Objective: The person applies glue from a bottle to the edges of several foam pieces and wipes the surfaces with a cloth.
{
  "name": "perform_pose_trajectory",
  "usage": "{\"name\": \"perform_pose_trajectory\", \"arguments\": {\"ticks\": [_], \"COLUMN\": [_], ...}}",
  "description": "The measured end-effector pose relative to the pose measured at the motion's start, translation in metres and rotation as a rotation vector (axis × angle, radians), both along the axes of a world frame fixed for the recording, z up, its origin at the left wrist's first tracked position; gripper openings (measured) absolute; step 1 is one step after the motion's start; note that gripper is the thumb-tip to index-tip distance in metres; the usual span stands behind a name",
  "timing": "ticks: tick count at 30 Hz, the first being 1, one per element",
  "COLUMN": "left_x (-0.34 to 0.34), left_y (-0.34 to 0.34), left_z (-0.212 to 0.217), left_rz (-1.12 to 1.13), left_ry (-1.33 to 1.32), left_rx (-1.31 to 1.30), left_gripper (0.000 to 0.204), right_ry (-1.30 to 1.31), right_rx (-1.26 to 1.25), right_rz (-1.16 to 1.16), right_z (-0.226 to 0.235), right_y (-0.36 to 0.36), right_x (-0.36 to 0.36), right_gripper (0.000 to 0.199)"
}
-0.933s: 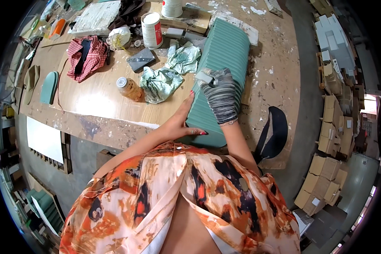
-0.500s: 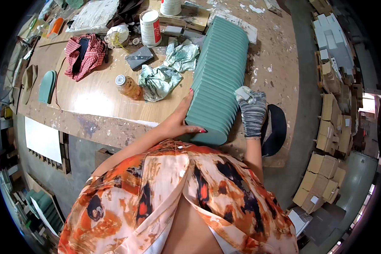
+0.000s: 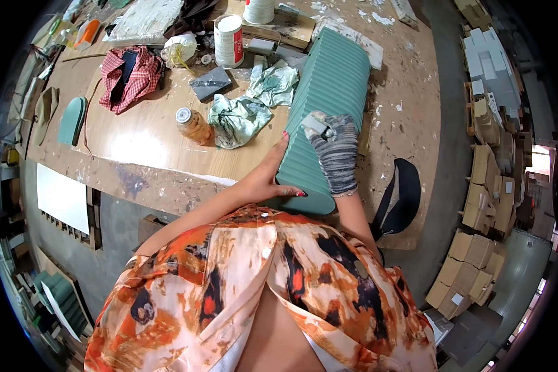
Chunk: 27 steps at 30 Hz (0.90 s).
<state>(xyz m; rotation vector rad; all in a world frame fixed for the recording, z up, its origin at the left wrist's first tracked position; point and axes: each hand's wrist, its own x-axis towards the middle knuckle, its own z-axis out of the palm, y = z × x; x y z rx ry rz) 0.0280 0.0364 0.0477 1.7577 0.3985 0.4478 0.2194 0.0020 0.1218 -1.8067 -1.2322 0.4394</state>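
Ribbed green panel (image 3: 332,93), long and fluted along its length, lies on the right part of the wooden workbench (image 3: 142,142), running from the bench's near edge up toward the far clutter.

At the far left of the bench sits a small green arch-shaped piece (image 3: 73,120), flat on the wood. To its right lies a red checked cloth (image 3: 133,77), bunched up, with a dark object resting on it. Further right, near the middle of the bench, stands a small amber jar (image 3: 192,124) with a pale lid, and just beside it a crumpled, paint-stained rag (image 3: 239,119). Behind these are a grey block (image 3: 211,82) and a white can with a red label (image 3: 229,41).

The person's left hand (image 3: 273,177) is bare, with painted nails. It is spread flat against the panel's near left edge, fingers laid along the side and across the near end, steadying rather than gripping it.

The right hand (image 3: 336,152) wears a grey striped glove and rests on top of the panel, closed around a small pale block (image 3: 316,124) that it presses onto the ribbed surface.

Right of the panel, a dark cap-like object (image 3: 403,198) hangs over the bench's edge. Beyond that, on the floor, stand stacks of cardboard boxes (image 3: 483,217).
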Motion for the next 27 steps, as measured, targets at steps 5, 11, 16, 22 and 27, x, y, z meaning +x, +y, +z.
{"name": "perform_pose_trajectory", "arguments": {"ticks": [5,11,16,22,27], "left_x": [-0.001,-0.002,0.000,-0.005,-0.003], "left_y": [0.000,0.001,0.001,0.000,0.001], "left_z": [0.002,0.003,0.009,0.002,0.009], "left_rz": [-0.002,0.000,-0.009,0.013,0.003], "left_ry": [0.009,-0.001,-0.001,0.013,0.024], "left_rx": [-0.004,-0.017,-0.029,0.038,0.006], "left_gripper": [0.124,0.123,0.122,0.122,0.122], "right_ry": [-0.031,-0.018,0.138,0.254,-0.177], "right_rx": [-0.057,-0.019,0.044,-0.005,0.039], "right_rz": [0.087,0.075,-0.093,-0.063,-0.189], "right_z": [0.015,0.004,-0.020,-0.006,-0.023], "right_y": [0.020,0.011,-0.023,-0.017,0.053], "right_x": [-0.020,-0.013,0.017,0.063,0.070], "right_gripper": [0.033,0.034,0.041,0.031,0.030]}}
